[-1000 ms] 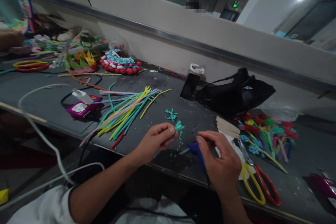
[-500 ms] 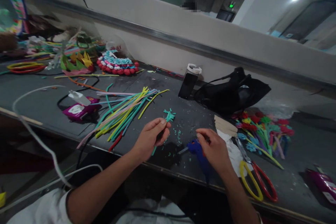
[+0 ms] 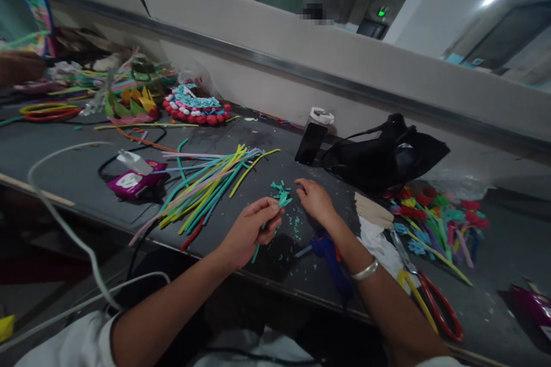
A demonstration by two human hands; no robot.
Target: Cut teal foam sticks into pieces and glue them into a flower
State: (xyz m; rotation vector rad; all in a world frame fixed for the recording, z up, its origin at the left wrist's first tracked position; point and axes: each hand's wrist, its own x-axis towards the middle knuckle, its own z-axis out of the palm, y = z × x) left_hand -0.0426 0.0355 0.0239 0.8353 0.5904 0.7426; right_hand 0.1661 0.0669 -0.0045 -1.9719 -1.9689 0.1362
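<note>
My left hand point(image 3: 257, 228) is closed on a green pipe-cleaner flower point(image 3: 284, 199). Its petals stick out past my thumb and its stem shows below my fist. My right hand point(image 3: 316, 202), wearing a bracelet, hovers just right of the petals. Its fingers are loosely bent and apart, with nothing seen in them. Small green clippings point(image 3: 296, 225) litter the dark table between my hands. Below my right wrist lies a blue glue gun point(image 3: 330, 264), its nozzle pointing left. Left of my left hand lies a bundle of coloured pipe cleaners point(image 3: 210, 186).
Scissors point(image 3: 437, 298) with red and yellow handles lie at right, near finished pipe-cleaner flowers point(image 3: 443, 212). A bottle point(image 3: 312, 135) and a black bag point(image 3: 387, 152) stand by the partition. At left sit a purple device point(image 3: 133, 180) and a white cable point(image 3: 71, 223). Another person's hand point(image 3: 19, 67) shows far left.
My right hand has moved up and left, from above the glue gun to beside the flower. My left hand keeps its hold on the flower. Another person's hand reaches further in at far left.
</note>
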